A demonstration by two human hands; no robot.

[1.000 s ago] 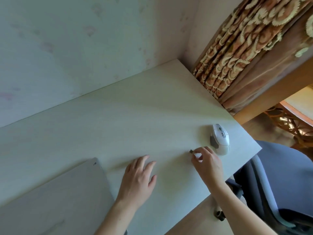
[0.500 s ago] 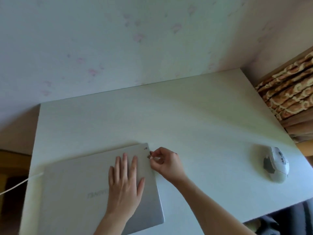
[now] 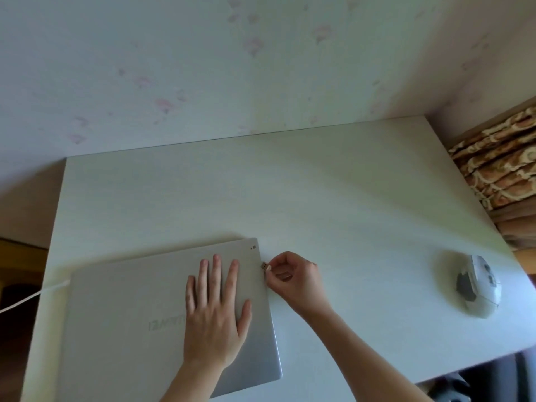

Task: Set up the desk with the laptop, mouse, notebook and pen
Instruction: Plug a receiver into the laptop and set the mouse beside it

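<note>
A closed silver laptop (image 3: 124,323) lies at the near left of the white desk (image 3: 319,184). My left hand (image 3: 216,311) rests flat on its lid, fingers spread. My right hand (image 3: 291,278) pinches a small USB receiver (image 3: 264,266) right at the laptop's right edge, near its far corner. A white and grey mouse (image 3: 478,288) sits on the desk at the far right, apart from both hands. No notebook or pen is in view.
A white cable (image 3: 32,297) runs off the laptop's left side past the desk edge. Floral wallpaper (image 3: 232,68) backs the desk. A patterned brown curtain (image 3: 501,169) hangs at the right. A dark chair (image 3: 493,378) shows below the desk's near right corner.
The view swung left from the mouse to the laptop. My right hand carried the receiver from beside the mouse to the laptop's right edge. My left hand moved onto the lid.
</note>
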